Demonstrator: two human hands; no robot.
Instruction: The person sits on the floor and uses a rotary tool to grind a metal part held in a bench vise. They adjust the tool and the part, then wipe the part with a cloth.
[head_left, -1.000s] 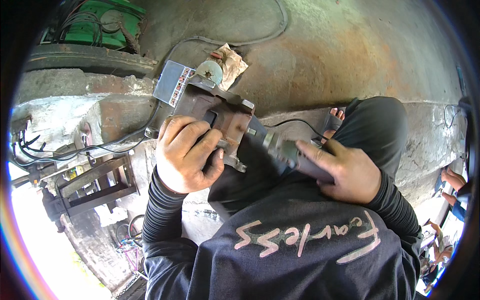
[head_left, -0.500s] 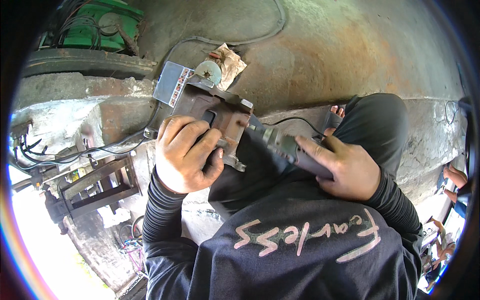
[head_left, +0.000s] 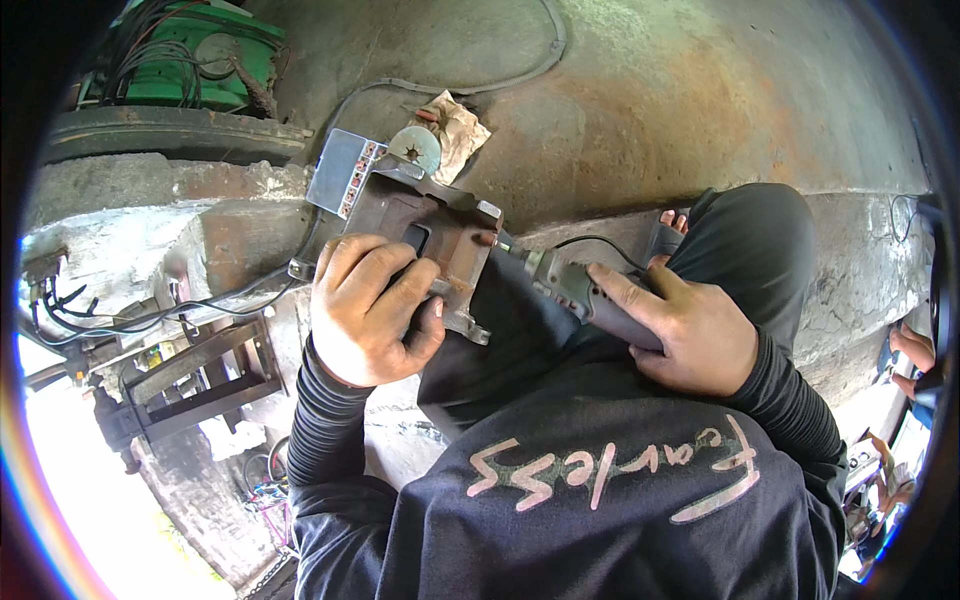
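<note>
My left hand [head_left: 375,312] grips a rough, rust-brown metal casting [head_left: 462,255] by its near left side, fingers bent over its edge. The casting has a dark slot and lugs at its corners. In my right hand [head_left: 695,338] is a grey, corded hand-held die grinder [head_left: 575,292], held around its body with the index finger stretched along it. Its narrow tip points left and meets, or nearly meets, the casting's right side; whether they touch I cannot tell. My palm and thumb hide part of the grinder's rear.
Beyond the casting lie a clear-lidded compartment box [head_left: 340,172] of small bits, a round grey disc [head_left: 416,148] and crumpled brown paper [head_left: 462,135]. A cable [head_left: 480,88] curves over the stained floor. Green machinery [head_left: 215,70] stands far left; another person's limbs [head_left: 910,352] show at right.
The grinder has shifted slightly, and its tip now sits close against the casting's right side rather than a little lower. My left hand and the casting have hardly moved.
</note>
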